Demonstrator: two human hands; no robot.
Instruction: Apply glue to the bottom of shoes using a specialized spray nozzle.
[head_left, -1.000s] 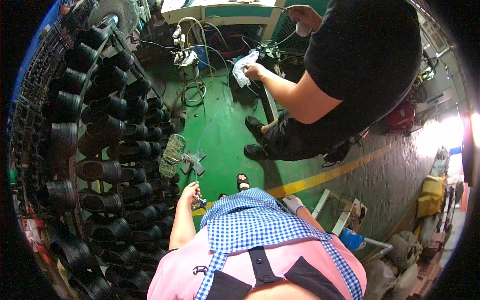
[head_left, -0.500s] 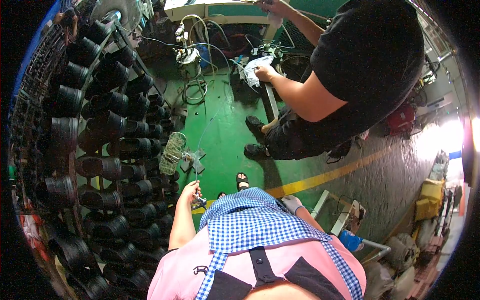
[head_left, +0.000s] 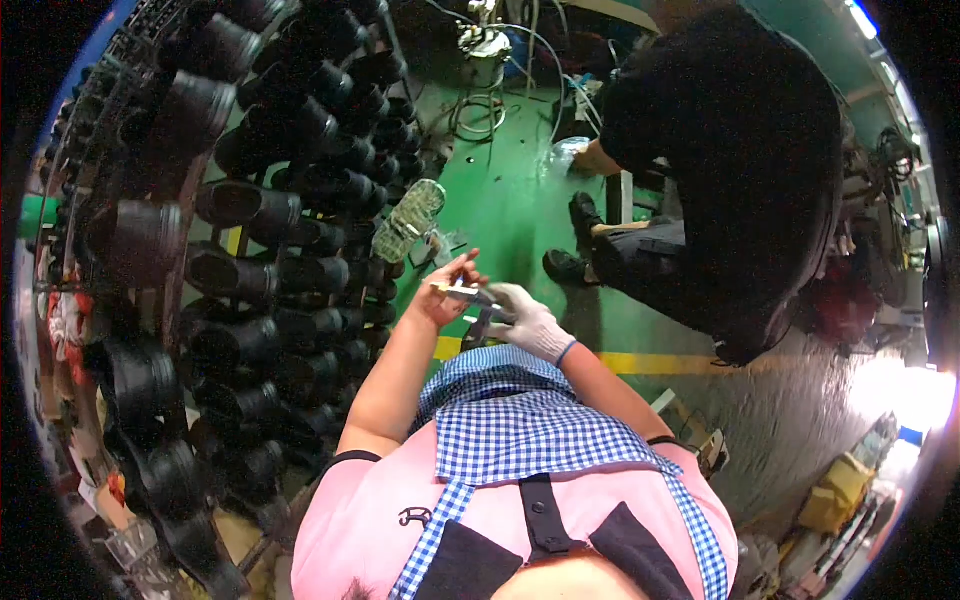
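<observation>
A small grey-and-silver metal tool (head_left: 461,292) was held just beyond the apron, near the middle of the frame, between the person's two hands. Handling it well probably meant letting the bare left hand (head_left: 436,300) bear the weight while the white-gloved right hand (head_left: 527,322) did the finer finger work on the darker lower part. A light pinch seemed better than a squeeze, since the knitted glove likely dulled the touch, and both wrists were best kept steady, with the tool clear of the blue-and-white checked cloth apron (head_left: 545,435).

The left hand lay partly curled, with the tool's pale bar across it; how tightly its fingers closed could not be told. The right hand had its thumb and fingers bent in around the dark part, seemingly pinching it.

Just beyond the left hand stood a pale, glossy, sole-shaped pad (head_left: 410,222) above the green painted floor (head_left: 505,205). Black shoes (head_left: 245,205) filled a rack at the left of the frame; a co-worker in black (head_left: 730,170) was at the upper right.
</observation>
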